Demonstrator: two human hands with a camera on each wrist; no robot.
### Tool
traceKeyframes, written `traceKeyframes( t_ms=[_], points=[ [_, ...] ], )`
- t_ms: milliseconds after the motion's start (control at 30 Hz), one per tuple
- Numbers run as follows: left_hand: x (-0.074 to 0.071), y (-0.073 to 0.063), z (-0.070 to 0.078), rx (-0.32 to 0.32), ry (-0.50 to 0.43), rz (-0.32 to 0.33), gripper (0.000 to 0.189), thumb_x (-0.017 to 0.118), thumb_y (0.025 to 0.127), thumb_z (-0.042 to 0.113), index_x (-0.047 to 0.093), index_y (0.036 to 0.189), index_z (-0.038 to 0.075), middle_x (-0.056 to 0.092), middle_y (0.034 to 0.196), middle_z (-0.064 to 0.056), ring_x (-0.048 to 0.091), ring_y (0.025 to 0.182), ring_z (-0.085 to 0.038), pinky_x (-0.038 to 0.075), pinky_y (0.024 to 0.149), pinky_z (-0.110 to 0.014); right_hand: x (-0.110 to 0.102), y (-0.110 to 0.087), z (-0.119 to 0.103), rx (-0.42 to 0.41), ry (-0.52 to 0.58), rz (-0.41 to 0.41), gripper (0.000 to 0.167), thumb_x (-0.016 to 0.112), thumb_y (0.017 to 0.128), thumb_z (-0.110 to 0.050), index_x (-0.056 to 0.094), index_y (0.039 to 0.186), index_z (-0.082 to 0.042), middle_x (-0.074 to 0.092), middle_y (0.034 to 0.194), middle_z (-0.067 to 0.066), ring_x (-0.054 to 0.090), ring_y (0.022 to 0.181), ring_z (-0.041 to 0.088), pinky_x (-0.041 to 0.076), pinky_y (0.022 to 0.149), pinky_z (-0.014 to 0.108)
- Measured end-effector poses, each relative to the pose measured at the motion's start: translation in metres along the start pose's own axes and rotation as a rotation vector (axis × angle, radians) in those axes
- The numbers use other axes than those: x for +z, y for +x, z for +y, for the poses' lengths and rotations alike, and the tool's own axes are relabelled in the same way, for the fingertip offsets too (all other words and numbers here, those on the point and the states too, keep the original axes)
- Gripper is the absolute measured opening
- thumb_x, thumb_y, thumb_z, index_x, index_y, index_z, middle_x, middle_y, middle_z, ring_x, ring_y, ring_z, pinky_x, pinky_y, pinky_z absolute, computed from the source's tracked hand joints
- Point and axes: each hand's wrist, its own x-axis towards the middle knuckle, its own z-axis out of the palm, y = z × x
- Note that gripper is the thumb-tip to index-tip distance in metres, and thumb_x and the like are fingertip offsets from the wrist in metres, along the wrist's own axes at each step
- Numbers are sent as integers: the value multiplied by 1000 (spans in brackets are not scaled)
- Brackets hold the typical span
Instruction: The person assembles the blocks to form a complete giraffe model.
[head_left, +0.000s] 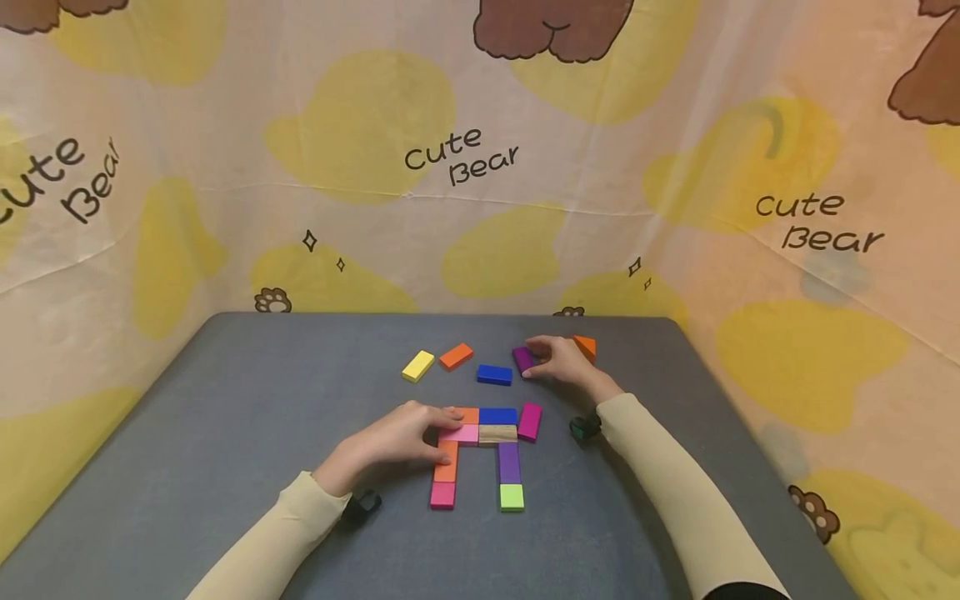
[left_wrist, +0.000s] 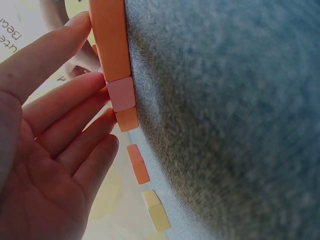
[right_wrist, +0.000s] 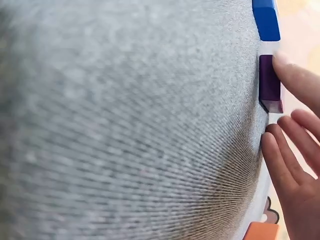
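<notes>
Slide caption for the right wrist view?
Right hand at a purple rectangular block, blue block above, orange block below in frame.

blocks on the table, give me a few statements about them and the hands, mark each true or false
1. The right hand is at the dark purple block. True.
2. The left hand touches the green block. False: the left hand is at the pink block and the orange block just nearer the person.
3. The wood block lies beside the pink block. True.
4. The yellow block touches another block. False: the yellow block lies apart from the rest.
5. The green block is nearer the person than the violet block. True.
</notes>
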Motion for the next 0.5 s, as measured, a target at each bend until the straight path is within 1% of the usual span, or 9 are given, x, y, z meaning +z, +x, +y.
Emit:
traceKeyframes(
  t_ms=[200,500],
  points=[
    [-1,0,-1,11,7,-1,54,76,79,32,62,128,15,58,133,2,47,131,-17,41,105,-42,0,6,2,1,-24,-35,67,80,76,-23,52,135,-8,55,136,14,54,122,31,46,99,43],
    [-1,2,-4,24,15,-1,53,77,79,32,62,127,15,59,133,2,48,131,-16,41,105,-42,-2,7,2,25,-48,-74,64,79,77,-17,53,135,-10,55,134,17,56,119,32,46,99,43]
  ],
)
